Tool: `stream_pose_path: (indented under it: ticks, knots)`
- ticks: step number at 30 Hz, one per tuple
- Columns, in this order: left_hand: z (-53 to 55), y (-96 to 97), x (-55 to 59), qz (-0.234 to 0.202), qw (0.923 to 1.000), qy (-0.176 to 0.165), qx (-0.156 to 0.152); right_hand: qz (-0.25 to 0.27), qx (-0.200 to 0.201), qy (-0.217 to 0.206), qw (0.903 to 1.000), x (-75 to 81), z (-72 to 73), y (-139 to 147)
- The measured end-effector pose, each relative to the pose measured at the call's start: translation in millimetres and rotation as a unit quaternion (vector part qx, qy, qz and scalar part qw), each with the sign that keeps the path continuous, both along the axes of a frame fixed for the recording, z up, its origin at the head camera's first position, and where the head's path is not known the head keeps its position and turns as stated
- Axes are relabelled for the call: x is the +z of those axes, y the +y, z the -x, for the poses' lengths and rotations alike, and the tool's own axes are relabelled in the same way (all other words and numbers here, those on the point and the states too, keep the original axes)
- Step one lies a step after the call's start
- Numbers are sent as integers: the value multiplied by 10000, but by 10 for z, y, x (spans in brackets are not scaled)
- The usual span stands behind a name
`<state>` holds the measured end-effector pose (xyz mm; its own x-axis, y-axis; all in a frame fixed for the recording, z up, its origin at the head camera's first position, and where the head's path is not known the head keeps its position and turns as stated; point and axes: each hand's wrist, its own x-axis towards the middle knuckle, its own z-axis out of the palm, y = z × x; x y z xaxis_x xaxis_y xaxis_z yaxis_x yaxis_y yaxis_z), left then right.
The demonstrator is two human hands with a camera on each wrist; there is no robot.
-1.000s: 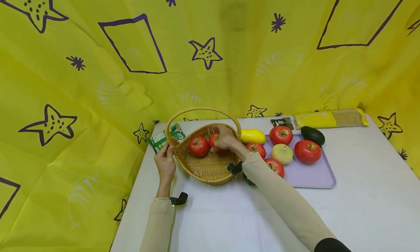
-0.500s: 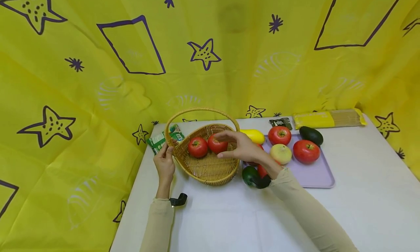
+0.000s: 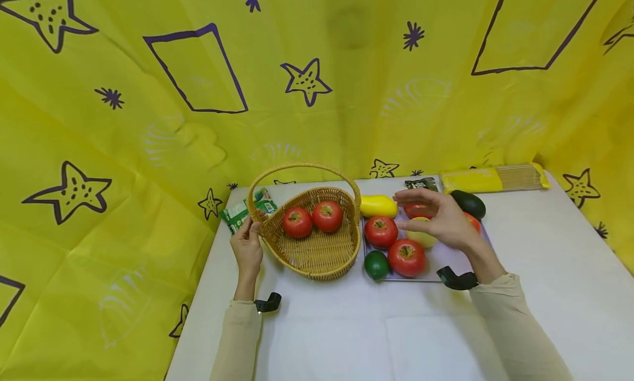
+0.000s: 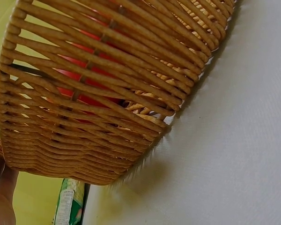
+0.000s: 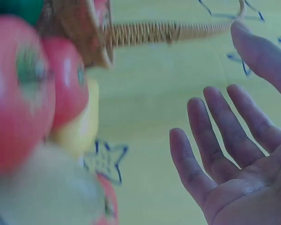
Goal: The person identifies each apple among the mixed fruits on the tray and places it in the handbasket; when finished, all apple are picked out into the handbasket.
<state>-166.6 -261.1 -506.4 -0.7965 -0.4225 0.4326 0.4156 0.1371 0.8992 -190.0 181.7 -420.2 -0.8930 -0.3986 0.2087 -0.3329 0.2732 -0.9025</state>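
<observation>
At the base of its handle, on the left side, my left hand (image 3: 247, 250) grips a wicker basket (image 3: 317, 257). The basket tilts toward me, and two red tomatoes (image 3: 297, 222) lie inside; red also shows through the weave in the left wrist view. My right hand (image 3: 441, 218) is above a lilac tray (image 3: 438, 262), its fingers spread and holding nothing, as the right wrist view confirms. Below and beside it on the tray are red tomatoes (image 3: 406, 257), a pale yellow round vegetable (image 3: 421, 233) partly hidden by the hand, and a dark green oval one (image 3: 468, 203).
A yellow elongated vegetable (image 3: 378, 206) and a small green fruit (image 3: 377, 265) lie at the tray's left side. Behind are a yellow noodle packet (image 3: 495, 178) and a small dark packet (image 3: 421, 184). A green packet (image 3: 233, 215) lies left of the basket. Yellow cloth surrounds the table.
My right hand has let go of the tomato in the basket and moved right, out over the tray. The left hand keeps its hold on the basket.
</observation>
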Motion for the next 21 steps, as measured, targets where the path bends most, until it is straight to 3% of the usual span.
stream_pose_path:
  ticks: [9,13,21]
  knots:
    - [-1,-5,10,-71,10000,11,-19,-579,-1032,100,9929,-71,6,535]
    - [0,2,15,-27,10000,15,20,-846,-1192,80,9892,-178,-12,731]
    - [-13,2,10,-48,10000,-31,20,-837,-1455,245,9855,-386,-50,960]
